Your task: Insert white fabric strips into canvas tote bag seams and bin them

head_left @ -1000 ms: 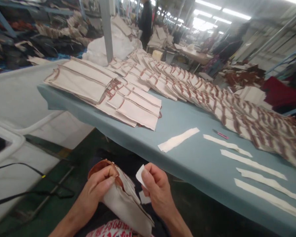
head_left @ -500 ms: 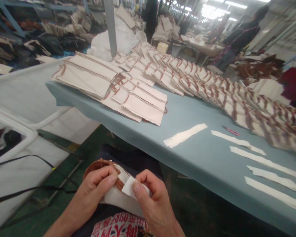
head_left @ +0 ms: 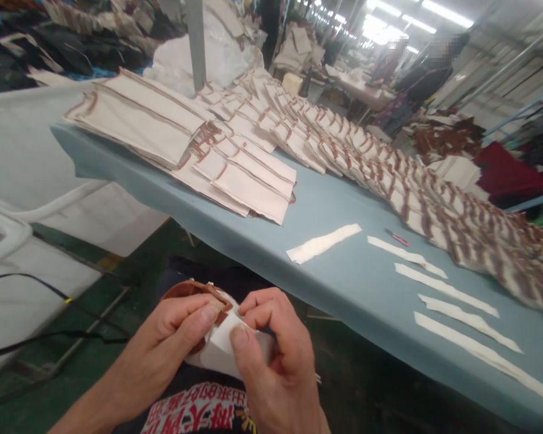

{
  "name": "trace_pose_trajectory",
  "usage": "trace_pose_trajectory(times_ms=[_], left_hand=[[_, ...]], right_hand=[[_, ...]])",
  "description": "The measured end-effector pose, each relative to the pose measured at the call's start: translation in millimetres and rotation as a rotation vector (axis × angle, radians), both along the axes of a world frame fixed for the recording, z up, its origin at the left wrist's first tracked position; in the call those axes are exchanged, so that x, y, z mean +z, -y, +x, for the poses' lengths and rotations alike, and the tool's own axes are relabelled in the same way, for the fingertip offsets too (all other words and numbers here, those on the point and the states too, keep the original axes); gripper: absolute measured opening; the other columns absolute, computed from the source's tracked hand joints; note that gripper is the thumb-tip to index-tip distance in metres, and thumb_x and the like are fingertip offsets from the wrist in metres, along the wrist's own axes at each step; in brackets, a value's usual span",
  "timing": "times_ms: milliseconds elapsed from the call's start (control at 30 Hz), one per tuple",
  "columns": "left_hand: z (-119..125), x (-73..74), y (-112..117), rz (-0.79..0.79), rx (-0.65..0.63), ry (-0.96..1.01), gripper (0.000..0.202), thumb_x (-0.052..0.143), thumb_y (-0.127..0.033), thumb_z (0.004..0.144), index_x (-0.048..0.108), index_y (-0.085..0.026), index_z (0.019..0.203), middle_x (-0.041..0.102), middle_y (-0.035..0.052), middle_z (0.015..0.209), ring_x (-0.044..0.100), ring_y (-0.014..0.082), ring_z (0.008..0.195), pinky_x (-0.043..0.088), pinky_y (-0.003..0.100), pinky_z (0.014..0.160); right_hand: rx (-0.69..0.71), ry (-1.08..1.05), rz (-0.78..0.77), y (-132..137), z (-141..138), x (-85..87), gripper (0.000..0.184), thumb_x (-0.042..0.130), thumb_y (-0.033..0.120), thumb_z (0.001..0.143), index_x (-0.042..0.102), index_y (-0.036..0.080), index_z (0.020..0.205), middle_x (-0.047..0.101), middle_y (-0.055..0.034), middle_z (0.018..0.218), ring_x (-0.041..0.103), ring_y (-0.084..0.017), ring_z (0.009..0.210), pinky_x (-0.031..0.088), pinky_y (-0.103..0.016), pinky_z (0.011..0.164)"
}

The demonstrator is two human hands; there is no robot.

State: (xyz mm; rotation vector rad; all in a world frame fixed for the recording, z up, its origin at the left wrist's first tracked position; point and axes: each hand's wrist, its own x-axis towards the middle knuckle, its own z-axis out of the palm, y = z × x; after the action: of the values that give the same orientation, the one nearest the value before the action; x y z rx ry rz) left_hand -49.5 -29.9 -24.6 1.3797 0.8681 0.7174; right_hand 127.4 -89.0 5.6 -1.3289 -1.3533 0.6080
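Over my lap is a cream fabric piece [head_left: 208, 357] with brown leather trim [head_left: 185, 289] curving along its far side. My left hand [head_left: 178, 334] is closed, thumb and fingers pinching the brown trim. A small white strip [head_left: 224, 328] lies against the piece, just right of the left fingertips. My right hand [head_left: 278, 349] is closed on this white strip, thumb on top and fingers curled beyond it. The right fingers partly hide the strip and the piece's right end.
A blue-green table [head_left: 335, 208] runs ahead to the right. It bears stacked cream panels [head_left: 253, 187], a long row of brown-trimmed pieces [head_left: 366, 157], several white strips [head_left: 323, 243] and pink-handled snips [head_left: 398, 238]. White bins [head_left: 18, 138] stand left. A person [head_left: 423, 84] is far off.
My view has shifted, and the table's contents appear further left. My right hand has moved its grip on the white strip, fingers now curled nearer the trim. More of the strip's face shows.
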Motion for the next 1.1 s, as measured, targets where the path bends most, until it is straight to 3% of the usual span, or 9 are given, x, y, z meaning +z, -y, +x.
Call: trace_pose_trajectory(times_ms=[200, 733, 1100], left_hand=[[0.8, -4.6, 3.9, -0.024, 0.045, -0.021, 0.06, 0.058, -0.067, 0.112, 0.073, -0.022, 0.078, 0.06, -0.0001, 0.069, 0.05, 0.0165, 0.06, 0.041, 0.026, 0.051], [9.7, 11.3, -4.9, 0.041, 0.092, -0.061, 0.052, 0.061, -0.055, 0.107, 0.073, -0.02, 0.07, 0.057, 0.0002, 0.06, 0.05, 0.0154, 0.052, 0.04, 0.025, 0.045], [7.0, -5.3, -4.0, -0.017, 0.144, -0.114, 0.053, 0.066, -0.062, 0.101, 0.071, -0.024, 0.065, 0.06, 0.0015, 0.06, 0.053, 0.0189, 0.054, 0.044, 0.028, 0.047]], right_hand=[[-0.047, 0.075, 0.006, -1.3, -4.1, -10.6, 0.02, 0.066, 0.018, 0.099, 0.058, 0.026, 0.082, 0.072, -0.0017, 0.088, 0.068, -0.019, 0.079, 0.051, -0.032, 0.073], [-0.12, 0.08, -0.026, -8.3, -15.2, -29.3, 0.022, 0.065, 0.019, 0.096, 0.053, 0.026, 0.08, 0.068, -0.0008, 0.083, 0.064, -0.018, 0.075, 0.046, -0.032, 0.069], [-0.044, 0.029, -0.11, -12.3, -9.0, -28.0, 0.023, 0.062, 0.019, 0.094, 0.05, 0.027, 0.076, 0.069, -0.0005, 0.08, 0.064, -0.017, 0.071, 0.049, -0.03, 0.067]])
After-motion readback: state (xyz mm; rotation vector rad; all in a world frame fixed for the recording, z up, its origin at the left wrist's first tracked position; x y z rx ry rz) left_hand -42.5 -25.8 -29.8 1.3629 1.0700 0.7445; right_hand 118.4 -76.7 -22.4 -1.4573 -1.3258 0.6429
